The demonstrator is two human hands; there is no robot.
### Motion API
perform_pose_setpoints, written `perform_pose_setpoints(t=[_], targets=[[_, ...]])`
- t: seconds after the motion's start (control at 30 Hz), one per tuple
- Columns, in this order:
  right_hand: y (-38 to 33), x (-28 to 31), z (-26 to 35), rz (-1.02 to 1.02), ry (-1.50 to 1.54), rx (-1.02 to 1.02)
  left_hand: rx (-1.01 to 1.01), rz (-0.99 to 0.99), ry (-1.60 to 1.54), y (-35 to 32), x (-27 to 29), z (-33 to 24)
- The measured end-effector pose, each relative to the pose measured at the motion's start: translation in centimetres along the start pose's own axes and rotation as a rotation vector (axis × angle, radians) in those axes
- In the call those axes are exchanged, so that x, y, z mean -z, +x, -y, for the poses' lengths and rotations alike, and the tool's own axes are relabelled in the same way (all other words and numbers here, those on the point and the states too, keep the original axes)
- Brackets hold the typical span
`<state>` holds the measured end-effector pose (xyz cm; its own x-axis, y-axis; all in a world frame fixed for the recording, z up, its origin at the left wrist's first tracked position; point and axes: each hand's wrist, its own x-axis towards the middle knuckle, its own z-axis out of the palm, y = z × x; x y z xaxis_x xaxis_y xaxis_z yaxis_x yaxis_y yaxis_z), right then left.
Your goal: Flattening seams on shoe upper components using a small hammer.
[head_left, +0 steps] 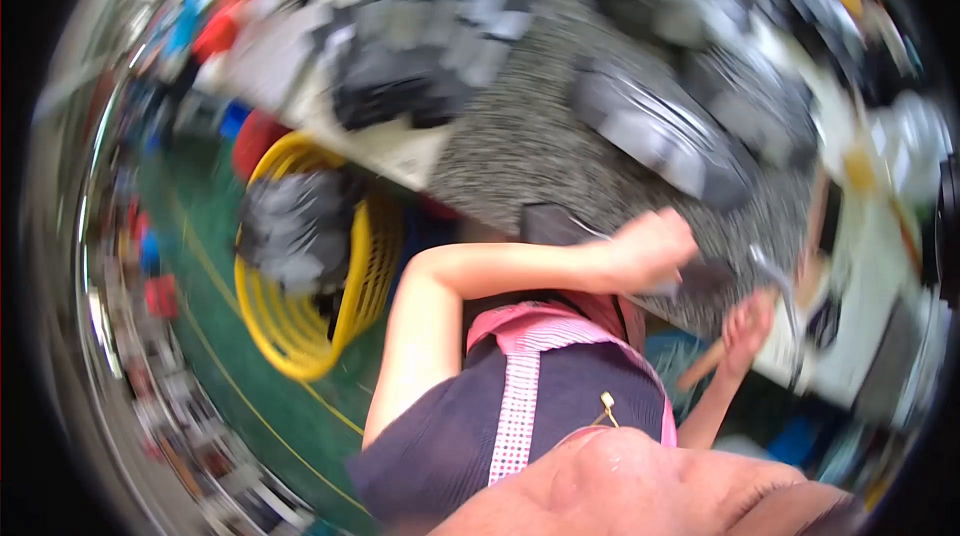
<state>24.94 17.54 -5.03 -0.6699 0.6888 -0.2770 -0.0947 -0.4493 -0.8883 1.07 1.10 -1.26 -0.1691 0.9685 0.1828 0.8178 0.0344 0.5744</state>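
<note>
My left hand (655,250) is closed in a fist above the near edge of the grey speckled mat. A blurred dark piece (706,280) shows just beside its fingers; whether it is gripped cannot be made out. Lower right, my right hand (748,324) is closed around the wooden handle (701,365) of a hammer, whose long curved metal head (786,294) stands out past the fingers. On the mat lie grey and black shoe-shaped pieces (655,131). A flat dark piece (555,224) rests at the mat's near edge, left of my left hand.
Stacked grey and black pieces (420,46) cover the table's far left. A yellow basket (262,334) with dark pieces in it stands left of the table, above a green floor (215,311). White table surface (860,336) borders the mat at right, with clear plastic bags (905,151) beyond.
</note>
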Motion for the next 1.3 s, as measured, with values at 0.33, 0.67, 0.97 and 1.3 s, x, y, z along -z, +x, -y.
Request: perform_pose_setpoints(t=[0.33,0.67,0.97,1.3], targets=[[-4.8,-4.5,5.1,0.111,-0.589,-0.143,0.082,0.201,-0.284,3.0,0.2,-0.3],[-2.8,-5.5,6.0,0.216,-0.806,-0.061,0.052,0.191,-0.230,5.4,-0.1,-0.2],[-1.2,-5.8,8.4,0.255,-0.914,-0.041,-0.320,0.106,0.004,5.7,-0.2,0.7],[0.3,-6.7,9.3,0.278,-1.017,0.082,-0.570,0.058,0.378,4.6,-0.7,0.6]])
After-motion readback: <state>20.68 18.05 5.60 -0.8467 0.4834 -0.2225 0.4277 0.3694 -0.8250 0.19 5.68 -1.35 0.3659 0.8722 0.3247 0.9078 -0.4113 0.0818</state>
